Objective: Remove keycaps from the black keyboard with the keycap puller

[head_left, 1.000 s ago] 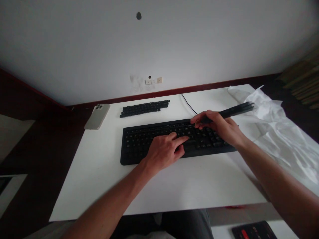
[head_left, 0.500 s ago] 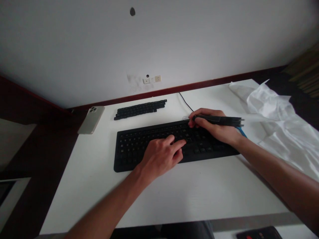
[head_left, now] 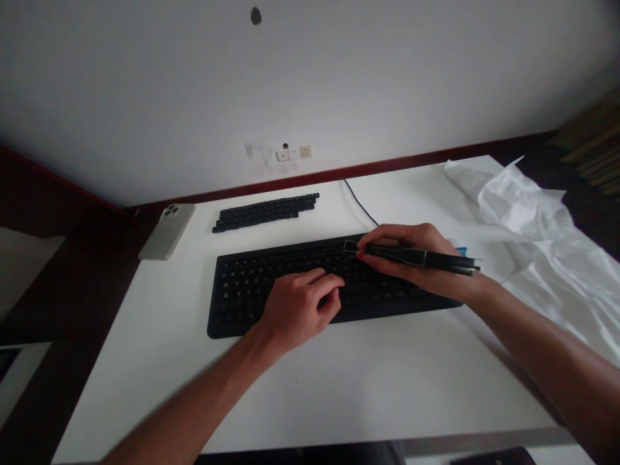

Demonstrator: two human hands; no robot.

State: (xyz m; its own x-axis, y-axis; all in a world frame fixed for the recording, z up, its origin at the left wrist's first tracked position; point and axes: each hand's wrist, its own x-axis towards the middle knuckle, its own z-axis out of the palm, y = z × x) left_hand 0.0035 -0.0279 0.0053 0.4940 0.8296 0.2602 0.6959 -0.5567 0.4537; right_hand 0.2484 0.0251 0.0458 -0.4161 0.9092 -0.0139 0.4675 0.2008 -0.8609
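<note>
A black keyboard (head_left: 242, 253) lies on the white table in front of me. My left hand (head_left: 300, 300) rests on its middle, fingers bent and apart, the index tip touching the keys; I see nothing held in it. My right hand (head_left: 411, 248) grips a black keycap puller (head_left: 416, 256) over the keyboard's upper right part. The wire loop at its left end sits at the top row of keys, and thin metal tips stick out at its right end. Several loose black keycaps (head_left: 264, 212) lie in rows behind the keyboard.
A phone (head_left: 168, 231) lies face down at the table's left edge. Crumpled white sheeting (head_left: 523, 206) covers the right side. A thin black cable (head_left: 358, 201) runs from the keyboard to the wall, where sockets (head_left: 293, 154) sit. A small blue thing (head_left: 462, 251) shows behind my right wrist.
My right hand has brought the puller left and down, its loop now at the top key row. My left index finger has bent back a little. The view has shifted slightly.
</note>
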